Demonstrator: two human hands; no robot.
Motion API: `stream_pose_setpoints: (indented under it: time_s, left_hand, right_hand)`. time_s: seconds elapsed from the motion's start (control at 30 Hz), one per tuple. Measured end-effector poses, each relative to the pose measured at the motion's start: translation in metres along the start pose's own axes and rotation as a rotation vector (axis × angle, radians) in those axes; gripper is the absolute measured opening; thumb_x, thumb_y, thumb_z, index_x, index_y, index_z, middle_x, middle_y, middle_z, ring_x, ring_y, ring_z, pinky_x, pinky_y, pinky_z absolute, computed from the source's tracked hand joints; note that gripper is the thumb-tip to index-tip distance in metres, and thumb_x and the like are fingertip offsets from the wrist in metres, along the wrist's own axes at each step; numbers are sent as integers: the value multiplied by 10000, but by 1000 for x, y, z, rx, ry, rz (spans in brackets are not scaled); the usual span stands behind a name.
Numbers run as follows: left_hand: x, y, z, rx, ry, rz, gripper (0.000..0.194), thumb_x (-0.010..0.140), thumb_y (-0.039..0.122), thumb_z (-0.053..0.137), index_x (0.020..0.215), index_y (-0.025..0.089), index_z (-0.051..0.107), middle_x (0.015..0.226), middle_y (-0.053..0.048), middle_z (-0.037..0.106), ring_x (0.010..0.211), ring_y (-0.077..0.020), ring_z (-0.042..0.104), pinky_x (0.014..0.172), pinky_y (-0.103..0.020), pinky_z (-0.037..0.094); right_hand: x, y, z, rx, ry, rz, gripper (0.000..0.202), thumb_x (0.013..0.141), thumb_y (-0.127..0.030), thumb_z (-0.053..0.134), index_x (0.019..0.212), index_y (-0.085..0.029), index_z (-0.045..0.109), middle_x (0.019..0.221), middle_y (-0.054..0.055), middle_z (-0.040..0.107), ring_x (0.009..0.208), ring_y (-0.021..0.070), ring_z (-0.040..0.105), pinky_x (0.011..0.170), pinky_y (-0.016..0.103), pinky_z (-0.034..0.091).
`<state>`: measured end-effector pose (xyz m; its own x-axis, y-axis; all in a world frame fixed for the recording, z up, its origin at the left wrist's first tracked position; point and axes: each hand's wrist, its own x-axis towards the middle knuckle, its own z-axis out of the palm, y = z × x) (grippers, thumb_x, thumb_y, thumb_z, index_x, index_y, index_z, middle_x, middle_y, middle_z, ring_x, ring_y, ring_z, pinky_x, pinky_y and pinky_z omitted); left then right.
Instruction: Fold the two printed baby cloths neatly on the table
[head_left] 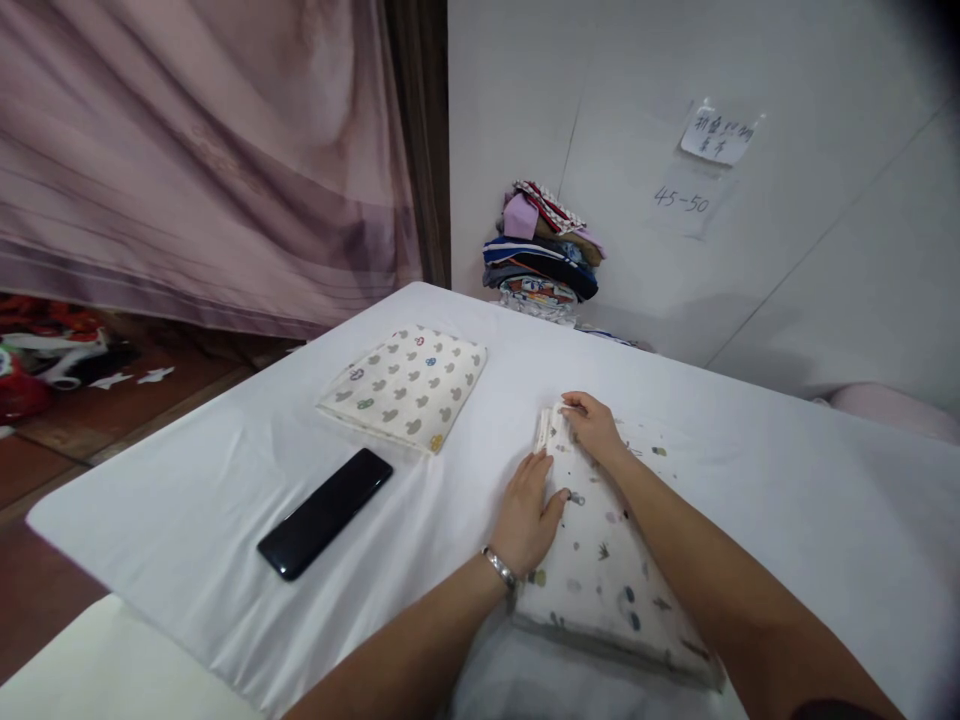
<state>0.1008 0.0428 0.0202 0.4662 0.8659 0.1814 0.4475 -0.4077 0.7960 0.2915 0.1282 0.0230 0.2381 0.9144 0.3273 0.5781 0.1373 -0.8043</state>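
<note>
A white cloth [592,580] with small printed figures lies in folded layers on the white-covered table. My left hand [526,512], with a silver bracelet at its wrist, rests on the cloth's left edge, fingers stretched out and thumb apart. At the far left corner, my right hand [591,425] pinches the cloth's edge between thumb and fingers. My right forearm hides part of the cloth's right side. To the left lies a second folded cloth [412,385], white with grey and coloured mushroom-like prints.
A black phone [326,512] lies left of my hands on the white tablecloth [187,540]. Beyond the table's far edge, a stack of folded clothes [544,255] stands against the wall. A pink curtain [225,150] hangs at the left. Paper notes [718,135] are on the wall.
</note>
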Motion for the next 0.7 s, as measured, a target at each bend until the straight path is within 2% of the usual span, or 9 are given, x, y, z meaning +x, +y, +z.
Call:
stream_pose_setpoints:
  time_s: [0.17,0.3,0.47,0.7]
  left_hand:
    - [1,1,-1,-54,1,-32,475,873,288,391,1329,160,353,1389,-69,401,1323,-173,272,1104,-398,258]
    - [3,4,-5,-109,28,-22,396,875,251,376,1260,183,433,1319,-58,472,1289,-161,325,1089,-378,281]
    - [6,4,-6,-164,110,-48,305,865,219,381,1140,180,508,1176,-63,563,1129,-155,479,1018,-355,363]
    - [8,0,-3,-171,169,-40,294,844,178,411,1117,197,517,1025,-48,623,1002,-167,544,926,-368,417]
  right_hand:
    - [3,-3,0,104,-21,55,256,698,-302,551,922,-201,620,883,25,652,831,175,586,803,318,442]
    - [6,-10,-1,117,-54,79,243,669,-297,556,880,-199,626,861,23,652,818,175,583,808,324,437]
    - [7,-17,-3,158,-55,116,243,634,-283,569,853,-196,632,840,21,654,798,168,579,783,310,437]
    - [8,-18,-5,281,-47,144,265,603,-307,604,829,-171,628,750,6,634,693,141,554,675,276,427]
